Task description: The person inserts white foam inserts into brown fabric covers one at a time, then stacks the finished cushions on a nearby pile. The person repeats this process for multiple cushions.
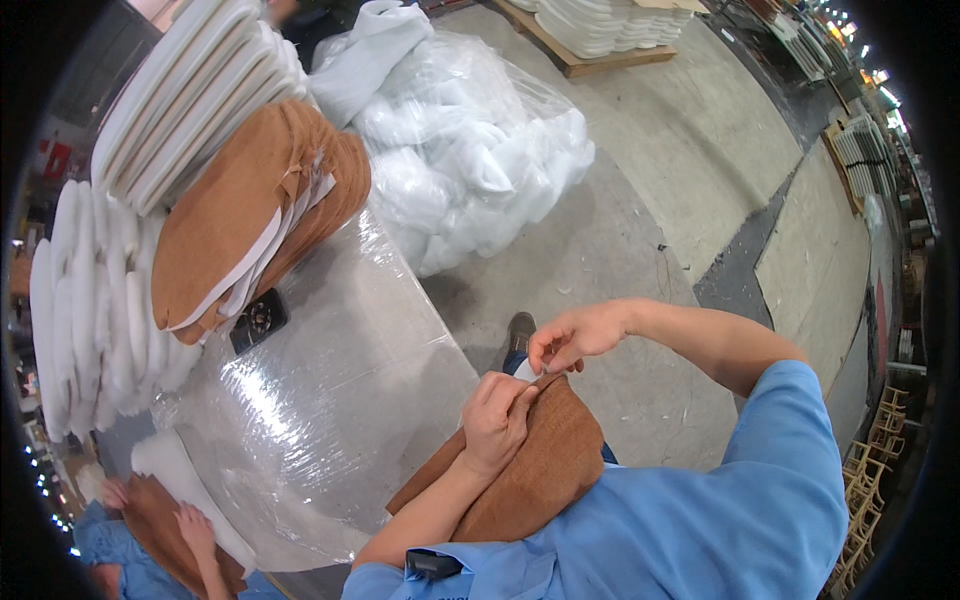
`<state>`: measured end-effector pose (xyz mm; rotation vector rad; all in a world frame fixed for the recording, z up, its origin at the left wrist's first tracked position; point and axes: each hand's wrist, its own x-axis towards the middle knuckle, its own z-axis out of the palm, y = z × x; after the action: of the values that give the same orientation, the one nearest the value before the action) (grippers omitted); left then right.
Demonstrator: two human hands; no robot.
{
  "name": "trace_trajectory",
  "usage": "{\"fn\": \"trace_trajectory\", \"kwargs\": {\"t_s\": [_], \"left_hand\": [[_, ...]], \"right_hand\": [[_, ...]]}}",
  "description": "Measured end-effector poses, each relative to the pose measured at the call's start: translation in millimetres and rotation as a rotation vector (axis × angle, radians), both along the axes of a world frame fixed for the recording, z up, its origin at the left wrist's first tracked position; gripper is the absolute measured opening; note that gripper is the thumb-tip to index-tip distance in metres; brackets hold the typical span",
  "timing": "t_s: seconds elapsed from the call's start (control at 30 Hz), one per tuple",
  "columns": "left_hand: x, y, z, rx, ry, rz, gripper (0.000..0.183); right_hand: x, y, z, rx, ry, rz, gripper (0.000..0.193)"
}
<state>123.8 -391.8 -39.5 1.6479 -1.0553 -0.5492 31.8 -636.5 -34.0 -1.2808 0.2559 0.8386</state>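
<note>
A brown fabric cover (552, 445) lies bunched across my lap, its upper edge raised between my hands. My left hand (495, 422) is closed on that edge, thumb pressed along the cloth. Just above and to the right, my right hand (585, 338) is pinched close to the cover's tip. What sits between its fingertips is too small to make out. A bit of white material (525, 371) shows between the two hands.
A plastic-wrapped table (350, 340) stands to my left, bearing stacked brown covers (225, 210) and a black round-faced device (260, 320). White foam pads (90, 310) pile behind. Bagged white stuffing (470, 140) sits ahead. At lower left, a co-worker's hands (197, 530) handle another brown cover.
</note>
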Motion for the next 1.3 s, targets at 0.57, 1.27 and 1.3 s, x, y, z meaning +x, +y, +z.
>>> {"fn": "trace_trajectory", "kwargs": {"t_s": [0.57,1.27,1.3], "left_hand": [[8,25,-12,0.116,-0.040,0.219,0.010],[35,5,-33,0.682,0.428,-0.156,0.026],[29,6,-44,0.574,0.265,-0.105,0.025]], "right_hand": [[21,43,-38,0.225,-0.012,-0.172,0.024],[-25,79,-80,-0.382,-0.355,-0.601,0.022],[-27,85,-74,-0.336,-0.264,-0.668,0.020]]}}
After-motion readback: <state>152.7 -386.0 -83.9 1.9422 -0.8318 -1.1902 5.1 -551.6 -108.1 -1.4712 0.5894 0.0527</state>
